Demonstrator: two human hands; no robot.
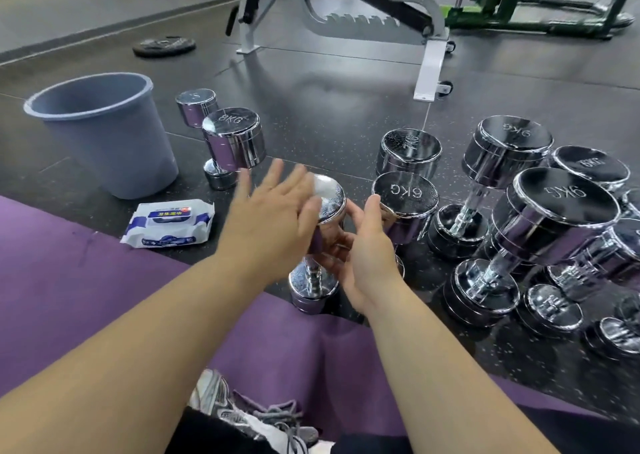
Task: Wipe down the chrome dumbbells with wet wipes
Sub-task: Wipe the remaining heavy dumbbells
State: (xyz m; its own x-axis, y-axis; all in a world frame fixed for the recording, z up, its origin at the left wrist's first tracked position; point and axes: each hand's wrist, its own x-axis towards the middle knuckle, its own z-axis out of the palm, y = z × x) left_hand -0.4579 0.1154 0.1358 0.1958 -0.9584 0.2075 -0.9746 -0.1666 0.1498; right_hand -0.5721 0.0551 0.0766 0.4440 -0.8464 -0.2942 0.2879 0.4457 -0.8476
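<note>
A small chrome dumbbell stands upright at the edge of the purple mat. My right hand grips its upper head from the right, fingers curled round the side. My left hand lies over the head's top from the left with straight, spread, motion-blurred fingers. A pale patch shows under its fingertips; I cannot tell if it is a wipe. The wet wipes pack lies on the floor to the left. Several more chrome dumbbells stand upright: 8KG, 6KG, 7KG, 9KG.
A grey plastic bin stands at the left, behind the wipes pack. A white-framed weight bench and a black weight plate lie farther back. My shoe rests on the mat at the bottom.
</note>
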